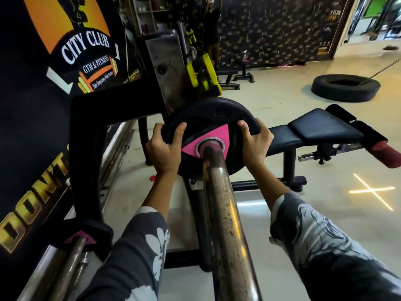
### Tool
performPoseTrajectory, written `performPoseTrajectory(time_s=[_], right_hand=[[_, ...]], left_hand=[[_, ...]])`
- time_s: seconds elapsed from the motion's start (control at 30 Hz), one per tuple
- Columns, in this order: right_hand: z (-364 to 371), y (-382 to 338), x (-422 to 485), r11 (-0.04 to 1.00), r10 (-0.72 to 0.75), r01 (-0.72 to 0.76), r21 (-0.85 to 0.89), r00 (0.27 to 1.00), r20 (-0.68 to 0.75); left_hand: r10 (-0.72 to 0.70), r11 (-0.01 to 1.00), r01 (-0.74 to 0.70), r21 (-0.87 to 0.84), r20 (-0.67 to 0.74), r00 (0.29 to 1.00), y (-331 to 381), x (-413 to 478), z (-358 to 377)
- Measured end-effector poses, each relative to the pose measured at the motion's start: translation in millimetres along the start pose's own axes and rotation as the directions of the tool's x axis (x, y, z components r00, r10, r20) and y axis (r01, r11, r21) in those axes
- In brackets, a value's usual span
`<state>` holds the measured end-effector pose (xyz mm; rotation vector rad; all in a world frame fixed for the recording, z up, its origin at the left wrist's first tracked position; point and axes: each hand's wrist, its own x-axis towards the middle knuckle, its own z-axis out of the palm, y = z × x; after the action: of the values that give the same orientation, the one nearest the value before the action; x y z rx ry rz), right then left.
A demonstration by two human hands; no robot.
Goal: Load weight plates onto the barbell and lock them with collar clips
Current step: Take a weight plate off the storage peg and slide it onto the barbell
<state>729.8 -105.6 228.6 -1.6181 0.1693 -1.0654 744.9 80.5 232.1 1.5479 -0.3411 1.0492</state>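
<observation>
A black weight plate [206, 114] with a pink triangular centre sits on the worn steel barbell sleeve [223, 213], which runs from the bottom of the view up to the plate's hole. My left hand [165, 148] grips the plate's left rim, thumb over the front face. On the right rim, my right hand [256, 142] holds it the same way. No collar clip shows on the sleeve.
A black rack frame [86, 135] stands at the left against a gym banner. A second pink-centred plate [91, 237] sits on another bar at lower left. A padded bench [321, 129] is to the right, with a tyre [345, 88] on the floor beyond.
</observation>
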Motion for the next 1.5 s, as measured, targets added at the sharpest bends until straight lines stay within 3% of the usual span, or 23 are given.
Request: performPoseTrajectory(time_s=[0.37, 0.5, 0.7, 0.83, 1.0, 1.23, 1.5], right_hand=[[-2, -5, -3, 0.999, 0.022, -0.021, -0.031, 0.999, 0.029], [-7, -9, -5, 0.998, 0.047, -0.044, -0.043, 0.995, 0.086], [-31, -15, -29, 0.975, 0.064, -0.015, -0.222, 0.974, 0.218], [-59, -37, -67, 0.945, 0.019, 0.075, -0.319, 0.960, 0.280], [-111, -87, -137, 0.907, -0.069, 0.241, -0.346, 0.894, 0.443], [-219, -150, -264, 0.888, -0.111, 0.335, -0.315, 0.821, 0.560], [-285, -182, -368, 0.891, -0.028, 0.297, -0.344, 0.792, 0.610]], left_hand=[[-0.033, 0.994, 0.030, 0.105, 0.027, 0.999, 8, -2, -7], [-0.092, 0.987, 0.072, 0.140, 0.140, 0.986, 13, -2, -15], [-0.191, 0.955, 0.121, 0.271, 0.250, 0.949, 28, -10, -27], [-0.139, 0.908, 0.004, 0.420, 0.293, 0.946, 57, -35, -48], [0.005, 0.882, -0.186, 0.434, 0.386, 0.922, 115, -89, -96], [-0.005, 0.861, -0.196, 0.469, 0.393, 0.920, 220, -206, -187], [-0.082, 0.844, -0.159, 0.512, 0.418, 0.905, 290, -281, -277]])
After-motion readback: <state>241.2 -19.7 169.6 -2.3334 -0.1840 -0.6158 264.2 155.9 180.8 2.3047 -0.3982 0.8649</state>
